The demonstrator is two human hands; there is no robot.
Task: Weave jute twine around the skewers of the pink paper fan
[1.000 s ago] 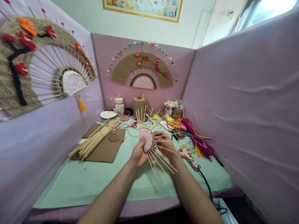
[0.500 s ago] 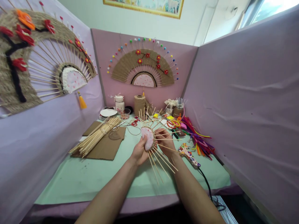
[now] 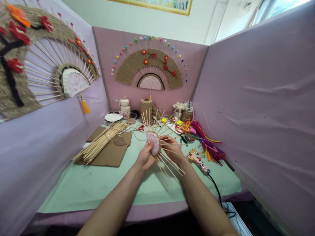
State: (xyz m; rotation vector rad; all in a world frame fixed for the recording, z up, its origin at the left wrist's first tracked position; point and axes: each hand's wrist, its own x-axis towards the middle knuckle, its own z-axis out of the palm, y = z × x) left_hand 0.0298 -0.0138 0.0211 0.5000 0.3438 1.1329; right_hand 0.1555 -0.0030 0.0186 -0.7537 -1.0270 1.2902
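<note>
A half-round fan base [image 3: 153, 144], covered in pale pink patterned cloth with twine along its curved edge, is held up above the table. Thin wooden sticks [image 3: 171, 165] fan out from that curved edge. My left hand [image 3: 145, 156] grips the base, its thumb pressed on the cloth face. Behind the sticks on the right side, my right hand [image 3: 172, 148] is closed near the twine edge. Its fingertips are partly hidden by the sticks, so what they pinch is unclear.
A stick bundle [image 3: 102, 141] lies on cardboard [image 3: 120, 154] at left. On the right are a patterned glue gun [image 3: 199, 161] with a black cord and colourful pipe cleaners [image 3: 209, 144]. Red scissors [image 3: 141, 128] and a twine spool [image 3: 146, 106] sit behind. Finished fans [image 3: 150, 70] hang on the partitions.
The fan base has shifted slightly left and up in view, with both hands moving along. The camera view has also shifted a little. Both hands keep their grip.
</note>
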